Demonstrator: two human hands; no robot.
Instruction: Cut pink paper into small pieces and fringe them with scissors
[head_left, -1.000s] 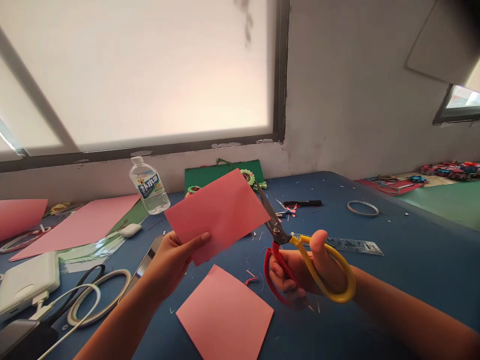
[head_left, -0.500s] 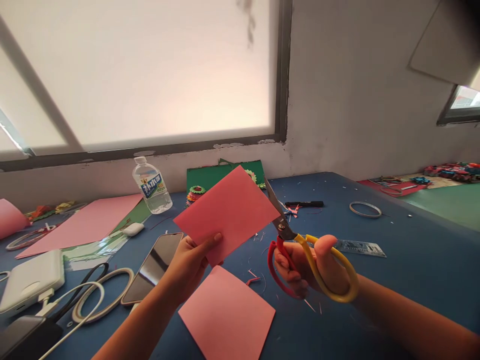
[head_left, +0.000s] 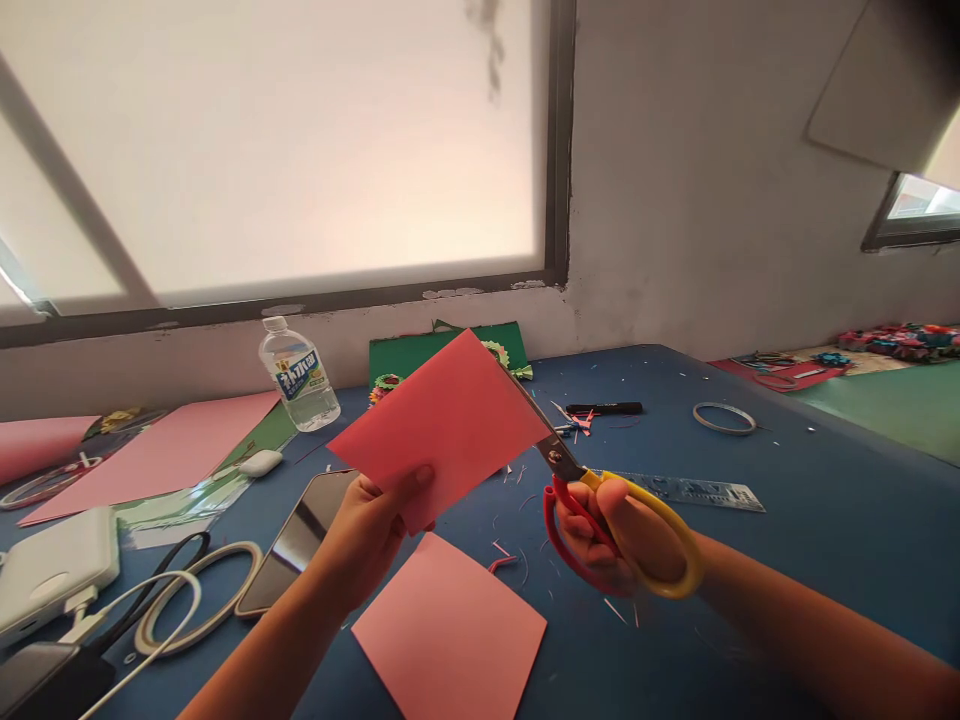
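At the middle of the blue table [head_left: 757, 590], we find a flat, salmon-pink, four-sided paper sheet [head_left: 442, 430] raised clear of the surface. Our left hand [head_left: 371, 530] pinches its near edge, thumb on top. Our right hand [head_left: 637, 535] is curled round the scissors with steel blades, one red and one yellow handle [head_left: 555, 457], thumb through the yellow loop. Blades lie almost together along the sheet's right edge.

Progress, as we judge it: trimming is under way, not finished. The raised sheet looks whole, with no strip seen hanging free; how much of that edge is cut we cannot tell. Loose thin pink paper scraps [head_left: 501, 562] near the right hand suggest some cutting is done. Below lies a second, paler pink paper sheet [head_left: 450, 630], apart from the blades, its near corner out of frame. Far left, we note a larger pink paper sheet [head_left: 180, 440], seemingly uncut.
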